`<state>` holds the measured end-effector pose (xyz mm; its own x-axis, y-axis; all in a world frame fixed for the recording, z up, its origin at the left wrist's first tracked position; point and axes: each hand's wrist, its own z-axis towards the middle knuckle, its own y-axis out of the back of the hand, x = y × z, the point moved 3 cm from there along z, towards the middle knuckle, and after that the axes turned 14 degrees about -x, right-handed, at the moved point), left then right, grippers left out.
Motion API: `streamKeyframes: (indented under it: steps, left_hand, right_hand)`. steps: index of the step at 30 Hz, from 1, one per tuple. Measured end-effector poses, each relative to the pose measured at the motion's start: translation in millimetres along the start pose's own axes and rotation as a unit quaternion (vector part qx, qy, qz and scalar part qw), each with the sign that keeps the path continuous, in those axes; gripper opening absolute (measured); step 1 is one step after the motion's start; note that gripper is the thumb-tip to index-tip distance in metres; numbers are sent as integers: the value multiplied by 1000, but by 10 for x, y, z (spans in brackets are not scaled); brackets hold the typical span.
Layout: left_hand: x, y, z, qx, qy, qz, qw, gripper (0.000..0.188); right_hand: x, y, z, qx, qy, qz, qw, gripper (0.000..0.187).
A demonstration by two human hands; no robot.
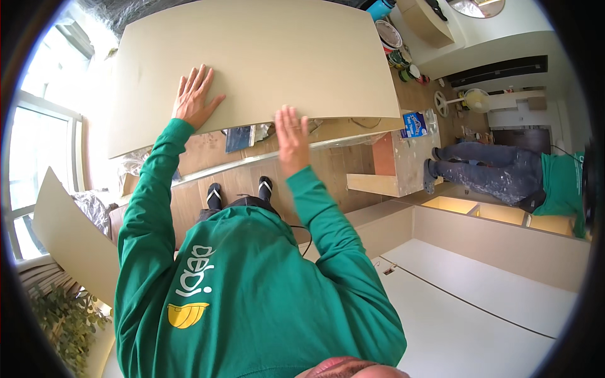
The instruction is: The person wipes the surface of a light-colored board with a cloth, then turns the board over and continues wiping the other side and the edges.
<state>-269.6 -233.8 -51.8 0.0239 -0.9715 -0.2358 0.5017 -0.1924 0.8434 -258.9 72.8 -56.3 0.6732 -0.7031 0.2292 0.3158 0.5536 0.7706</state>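
A large beige panel [265, 57] lies flat in front of me, its near edge running across from left to right. My left hand [196, 99] rests on its top near that edge, palm down with the fingers spread. Farther right, my right hand [292, 138] has its fingers stretched out, the tips over the panel's near edge and the palm hanging off it. That hand is slightly blurred, so I cannot tell how firmly it touches. Neither hand holds anything. Beneath the edge, a dark blue flat item [239, 138] shows in part.
Another beige panel [75, 233] leans at the left by the window, above a leafy plant [60, 321]. To the right are paint buckets [389, 36], a blue and white package [414, 125], a wooden box [373, 184], a fan [476, 101] and a person in paint-spattered trousers [491, 173].
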Motion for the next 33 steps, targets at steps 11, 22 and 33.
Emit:
streamKeyframes:
  steps: [11, 22, 33]
  left_hand:
    - [2797, 887, -1481, -207, 349, 153, 901, 77]
    - [3224, 417, -1726, -94, 504, -267, 816, 76]
    - [3021, 725, -1804, -88, 590, -278, 753, 74]
  right_hand:
    - [-122, -96, -95, -71, -50, -3, 996, 67]
    - [-845, 120, -199, -123, -78, -30, 989, 63]
    - [-2647, 823, -137, -141, -87, -151, 974, 70]
